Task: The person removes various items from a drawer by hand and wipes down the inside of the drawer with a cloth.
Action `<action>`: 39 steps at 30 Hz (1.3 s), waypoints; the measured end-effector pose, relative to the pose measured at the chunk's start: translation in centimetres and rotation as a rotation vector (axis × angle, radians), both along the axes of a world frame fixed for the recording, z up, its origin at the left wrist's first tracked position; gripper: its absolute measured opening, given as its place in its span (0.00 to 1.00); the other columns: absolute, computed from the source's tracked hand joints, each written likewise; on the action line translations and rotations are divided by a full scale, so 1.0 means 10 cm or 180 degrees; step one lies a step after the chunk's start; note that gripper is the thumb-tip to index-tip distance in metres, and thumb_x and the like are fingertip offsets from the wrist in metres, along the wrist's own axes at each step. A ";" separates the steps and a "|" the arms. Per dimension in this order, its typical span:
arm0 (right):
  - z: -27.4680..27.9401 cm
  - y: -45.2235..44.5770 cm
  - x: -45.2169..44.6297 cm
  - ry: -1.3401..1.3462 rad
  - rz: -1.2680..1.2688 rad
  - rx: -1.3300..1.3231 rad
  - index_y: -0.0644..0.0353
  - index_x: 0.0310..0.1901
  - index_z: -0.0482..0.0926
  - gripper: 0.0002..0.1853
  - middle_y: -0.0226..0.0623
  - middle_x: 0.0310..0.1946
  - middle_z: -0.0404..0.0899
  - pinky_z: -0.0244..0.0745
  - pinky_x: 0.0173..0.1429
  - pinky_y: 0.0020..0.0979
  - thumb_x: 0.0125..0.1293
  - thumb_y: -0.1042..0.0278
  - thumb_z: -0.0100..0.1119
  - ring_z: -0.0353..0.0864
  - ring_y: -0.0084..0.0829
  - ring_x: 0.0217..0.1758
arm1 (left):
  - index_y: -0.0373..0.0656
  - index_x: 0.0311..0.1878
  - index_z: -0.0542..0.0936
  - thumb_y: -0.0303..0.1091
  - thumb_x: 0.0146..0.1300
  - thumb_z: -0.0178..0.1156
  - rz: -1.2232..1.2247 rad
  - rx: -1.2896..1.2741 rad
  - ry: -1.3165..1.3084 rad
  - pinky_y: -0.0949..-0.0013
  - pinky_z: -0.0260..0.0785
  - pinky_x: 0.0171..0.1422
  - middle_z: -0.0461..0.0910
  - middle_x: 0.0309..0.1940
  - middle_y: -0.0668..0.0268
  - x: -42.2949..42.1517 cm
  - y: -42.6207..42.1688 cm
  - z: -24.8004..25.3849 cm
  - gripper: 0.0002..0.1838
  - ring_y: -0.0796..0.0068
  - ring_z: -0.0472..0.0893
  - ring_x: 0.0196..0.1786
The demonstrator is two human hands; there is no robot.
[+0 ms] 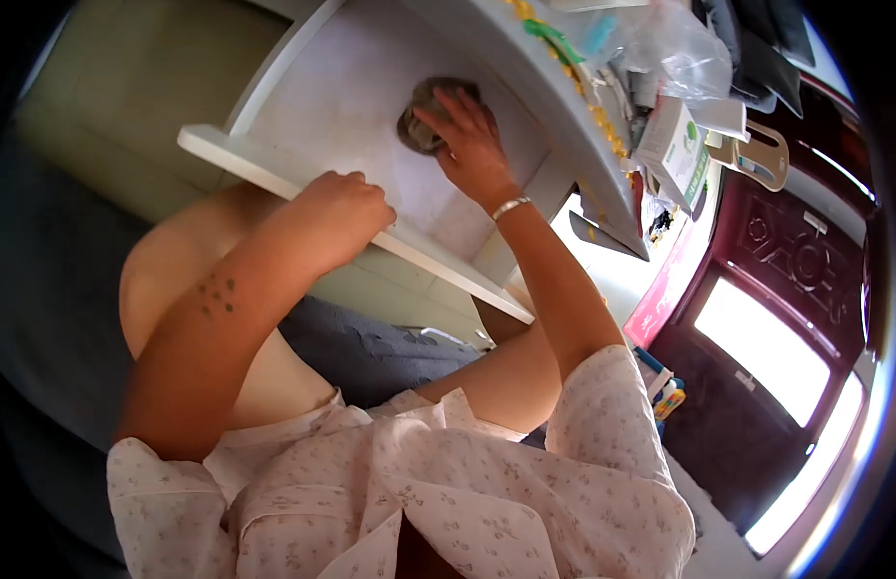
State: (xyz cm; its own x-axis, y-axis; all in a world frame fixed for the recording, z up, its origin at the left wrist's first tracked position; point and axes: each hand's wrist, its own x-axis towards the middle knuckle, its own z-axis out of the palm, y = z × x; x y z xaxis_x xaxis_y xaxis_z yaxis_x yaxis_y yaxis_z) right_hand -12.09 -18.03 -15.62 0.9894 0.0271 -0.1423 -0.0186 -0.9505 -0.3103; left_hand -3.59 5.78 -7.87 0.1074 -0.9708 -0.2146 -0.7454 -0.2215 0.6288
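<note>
An open white drawer (332,77) extends over the person's legs. My left hand (344,214) is closed over the top edge of its front panel (245,162), with the fingertips hidden. Inside the drawer, my right hand (464,140) presses a crumpled grey-brown cloth (421,121) against the pale bottom. The fingers of that hand lie bent over the cloth's right part, and a silver bracelet is on the wrist.
Above the drawer, the grey tabletop (535,92) holds a clear plastic bag (685,53), a white and green box (672,150) and yellow trim. A dark red door (757,386) stands at the right. Tiled floor (110,87) shows at the upper left.
</note>
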 end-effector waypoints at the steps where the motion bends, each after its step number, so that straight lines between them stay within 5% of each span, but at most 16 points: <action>1: -0.06 0.09 0.06 -0.0035 -0.0100 -0.0292 0.41 0.64 0.72 0.25 0.33 0.70 0.62 0.50 0.76 0.52 0.63 0.68 0.56 0.54 0.43 0.75 | 0.43 0.34 0.83 0.24 0.50 0.60 -0.0034 0.0132 0.0030 0.62 0.73 0.50 0.81 0.34 0.62 -0.01 -0.01 -0.01 0.07 0.61 0.79 0.46; 5: -0.72 0.04 -0.01 0.0175 -0.0004 -0.0956 0.43 0.73 0.57 0.33 0.36 0.74 0.54 0.50 0.75 0.53 0.68 0.52 0.54 0.50 0.50 0.76 | 0.42 0.34 0.81 0.21 0.49 0.60 -0.0032 0.0377 0.0174 0.62 0.72 0.52 0.79 0.34 0.62 0.02 0.00 0.00 0.08 0.61 0.78 0.47; 12: -0.92 -1.03 -0.45 -0.0019 -0.0508 -0.1011 0.46 0.73 0.58 0.30 0.41 0.74 0.55 0.50 0.75 0.54 0.71 0.54 0.46 0.51 0.52 0.76 | 0.43 0.32 0.81 0.21 0.51 0.58 -0.0080 0.0518 0.0114 0.63 0.72 0.52 0.79 0.33 0.63 0.02 -0.01 0.02 0.07 0.62 0.78 0.46; 14: -0.92 -1.27 -0.66 0.0194 -0.0996 -0.1373 0.56 0.74 0.53 0.31 0.49 0.74 0.51 0.48 0.78 0.43 0.72 0.58 0.44 0.49 0.51 0.77 | 0.43 0.32 0.81 0.21 0.51 0.58 -0.0178 0.0493 0.0035 0.63 0.72 0.52 0.79 0.33 0.64 0.02 -0.01 0.02 0.07 0.62 0.78 0.46; 18: -0.76 -1.30 -0.70 0.0668 -0.1540 -0.1843 0.59 0.74 0.51 0.35 0.50 0.74 0.51 0.49 0.79 0.41 0.69 0.56 0.48 0.50 0.50 0.77 | 0.43 0.34 0.80 0.21 0.52 0.57 -0.0153 0.0443 0.0063 0.63 0.71 0.51 0.79 0.34 0.64 -0.01 -0.01 0.03 0.07 0.62 0.77 0.47; 24: -0.53 -1.17 -0.57 0.0804 -0.2213 -0.1477 0.65 0.62 0.68 0.28 0.59 0.61 0.70 0.59 0.72 0.45 0.63 0.58 0.55 0.66 0.56 0.67 | 0.43 0.37 0.79 0.23 0.54 0.56 -0.0105 0.0391 -0.0009 0.63 0.70 0.52 0.78 0.35 0.65 -0.02 0.02 0.06 0.08 0.63 0.77 0.47; 28: -0.70 -0.90 -1.00 0.1265 -0.1408 -0.1751 0.60 0.52 0.73 0.20 0.52 0.49 0.78 0.69 0.63 0.47 0.58 0.64 0.55 0.76 0.53 0.55 | 0.43 0.36 0.79 0.23 0.54 0.56 -0.0173 0.0468 0.0041 0.62 0.70 0.53 0.78 0.36 0.64 -0.03 0.00 0.02 0.07 0.62 0.77 0.48; 30: -0.51 -0.61 -1.01 0.1899 -0.1704 -0.1035 0.67 0.49 0.72 0.18 0.60 0.49 0.78 0.74 0.59 0.47 0.62 0.64 0.52 0.80 0.54 0.52 | 0.43 0.36 0.78 0.22 0.54 0.56 -0.0172 0.0471 0.0068 0.62 0.70 0.53 0.78 0.36 0.64 -0.03 -0.01 0.03 0.07 0.61 0.77 0.48; 39: -0.48 -0.11 -1.37 0.2888 -0.2020 0.0481 0.64 0.50 0.74 0.18 0.55 0.47 0.80 0.73 0.57 0.43 0.59 0.67 0.52 0.79 0.53 0.53 | 0.43 0.36 0.78 0.22 0.54 0.56 -0.0290 0.0522 0.0045 0.61 0.71 0.54 0.78 0.38 0.61 -0.02 -0.03 0.03 0.07 0.59 0.77 0.49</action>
